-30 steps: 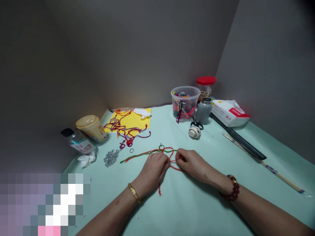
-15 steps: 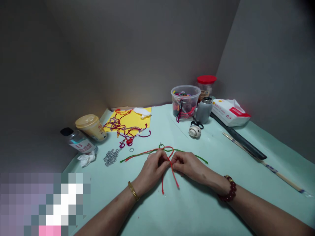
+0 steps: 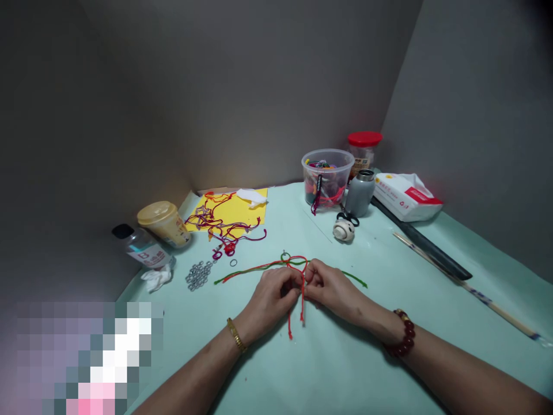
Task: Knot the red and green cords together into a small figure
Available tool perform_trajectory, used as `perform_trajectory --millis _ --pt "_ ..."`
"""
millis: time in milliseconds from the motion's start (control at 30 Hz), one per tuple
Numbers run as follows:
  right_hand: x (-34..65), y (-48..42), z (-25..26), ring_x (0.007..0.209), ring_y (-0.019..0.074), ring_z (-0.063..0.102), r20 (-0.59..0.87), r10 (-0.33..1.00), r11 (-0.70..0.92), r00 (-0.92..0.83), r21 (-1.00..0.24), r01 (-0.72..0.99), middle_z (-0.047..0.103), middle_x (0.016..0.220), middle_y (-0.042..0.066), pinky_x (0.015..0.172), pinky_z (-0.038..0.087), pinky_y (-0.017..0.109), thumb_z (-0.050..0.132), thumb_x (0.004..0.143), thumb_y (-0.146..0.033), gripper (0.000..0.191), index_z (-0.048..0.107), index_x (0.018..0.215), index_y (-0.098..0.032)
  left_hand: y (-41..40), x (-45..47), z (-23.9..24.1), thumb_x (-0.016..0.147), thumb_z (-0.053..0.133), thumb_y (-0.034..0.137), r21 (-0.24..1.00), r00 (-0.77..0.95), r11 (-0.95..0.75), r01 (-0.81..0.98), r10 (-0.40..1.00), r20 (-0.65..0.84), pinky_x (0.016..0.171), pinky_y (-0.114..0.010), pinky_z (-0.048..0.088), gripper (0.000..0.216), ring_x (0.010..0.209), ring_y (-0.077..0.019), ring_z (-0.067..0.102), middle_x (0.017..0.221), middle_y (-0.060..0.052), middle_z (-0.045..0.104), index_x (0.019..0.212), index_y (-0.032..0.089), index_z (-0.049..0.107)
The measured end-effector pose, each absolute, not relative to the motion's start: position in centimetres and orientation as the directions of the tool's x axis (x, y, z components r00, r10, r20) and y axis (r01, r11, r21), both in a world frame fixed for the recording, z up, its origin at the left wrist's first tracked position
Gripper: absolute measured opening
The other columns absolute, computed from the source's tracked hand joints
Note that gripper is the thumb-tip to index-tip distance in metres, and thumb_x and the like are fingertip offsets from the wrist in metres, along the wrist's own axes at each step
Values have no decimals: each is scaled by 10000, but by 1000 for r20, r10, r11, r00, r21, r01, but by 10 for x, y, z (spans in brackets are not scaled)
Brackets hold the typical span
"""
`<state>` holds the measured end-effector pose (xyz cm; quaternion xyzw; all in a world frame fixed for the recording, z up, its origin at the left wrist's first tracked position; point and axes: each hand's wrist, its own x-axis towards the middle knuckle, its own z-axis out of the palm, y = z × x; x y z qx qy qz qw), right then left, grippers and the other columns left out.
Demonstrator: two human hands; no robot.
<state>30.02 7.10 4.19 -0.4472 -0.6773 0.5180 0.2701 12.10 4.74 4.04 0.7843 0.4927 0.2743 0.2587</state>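
Observation:
My left hand (image 3: 272,297) and my right hand (image 3: 332,288) meet fingertip to fingertip on the pale green table (image 3: 345,357). Both pinch a red cord (image 3: 302,300) whose two ends hang toward me. The red cord loops up to a small metal ring (image 3: 284,255) just beyond my fingers. A green cord (image 3: 356,278) runs out to the right from under my right hand, and red and green strands (image 3: 246,271) trail off to the left. A gold bangle is on my left wrist, a red bead bracelet on my right.
A heap of metal rings (image 3: 199,274), a tangle of cords on yellow paper (image 3: 224,222), a lidded cup (image 3: 164,222) and a bottle (image 3: 140,248) lie left. Far right stand a clear tub (image 3: 327,176), a red-lidded jar (image 3: 365,150), a grey flask (image 3: 359,193), scissors (image 3: 348,218), a tissue pack (image 3: 406,196) and long sticks (image 3: 466,288).
My right hand has drawn in against the left. The red cord ends, spread apart half a second ago, now hang close together and straight below my fingers.

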Motion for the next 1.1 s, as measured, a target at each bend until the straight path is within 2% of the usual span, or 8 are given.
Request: perform_trajectory --millis 100,200,400,600,733,900,967,1100 --pt "300 71 42 542 100 467 -138 869 -36 -475 -975 218 520 596 -69 518 351 213 566 726 -166 121 496 818 -200 47 121 39 824 576 131 652 363 -380 657 916 169 774 -294 366 122 780 -155 531 792 22 621 900 212 626" --pt "300 70 43 540 95 467 -115 866 -13 -486 -978 207 540 602 -70 520 347 208 577 743 -178 129 514 854 -196 46 120 37 845 586 162 662 349 -374 649 920 178 782 -298 369 72 783 -155 539 794 21 628 881 209 626" --pt "302 68 47 492 101 461 -49 839 172 -541 -921 351 529 531 -88 526 349 211 507 810 -171 143 556 935 -219 46 119 34 870 582 160 664 364 -403 630 908 206 814 -292 377 60 830 -151 551 824 19 628 826 198 596" --pt "301 68 42 648 111 482 158 834 431 -529 -786 444 564 750 -48 601 341 220 589 793 -180 114 512 866 -222 47 119 34 888 543 139 658 396 -436 614 891 221 807 -288 385 94 831 -151 537 843 10 619 812 192 559" --pt "301 69 40 668 119 461 227 816 499 -531 -739 452 535 749 -32 631 340 233 495 845 -128 97 485 797 -212 47 119 36 901 551 194 679 376 -408 610 904 204 787 -284 394 75 815 -153 540 834 5 625 831 194 580" --pt "310 76 41 697 126 471 203 790 523 -578 -716 463 537 767 -20 653 350 241 450 841 -84 133 476 799 -208 47 117 37 909 540 254 764 305 -315 564 938 162 721 -269 416 99 760 -145 544 817 2 628 856 194 598" --pt "316 81 43 698 126 470 184 791 526 -584 -691 495 543 780 -18 647 347 242 450 828 -69 143 483 815 -208 49 115 36 908 533 260 832 225 -249 495 962 153 712 -267 435 95 758 -145 564 828 -4 638 878 192 591" --pt "326 90 46 722 131 491 172 772 569 -613 -618 543 552 833 3 657 354 248 467 816 -65 147 516 822 -203 52 114 32 883 559 274 945 71 -139 296 990 124 798 -292 480 166 859 -166 631 942 -36 688 1014 190 615"
